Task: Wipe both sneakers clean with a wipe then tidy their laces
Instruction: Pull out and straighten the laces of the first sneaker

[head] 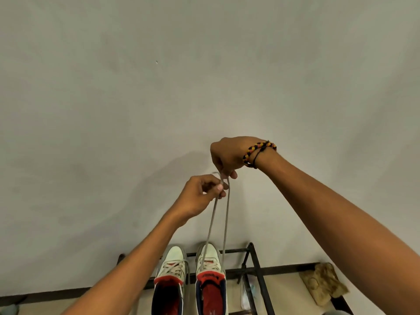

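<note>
Laces (214, 223) | left hand (200, 194) pinches | right hand (227, 155) pinches | tongue writing unreadable

Both arms stretched out forward and up, bare to the elbows. Left hand (201, 192) lower and a bit nearer, fingers curled in, thumb and fingertip pinching one end of the lace (214, 214). Right hand (228, 155) higher, just above and beside the left hand, back of the hand facing up, fingers pointing down and pinching the other end. Hands almost touching. Braided bracelet (259, 153) round the right wrist.
</note>
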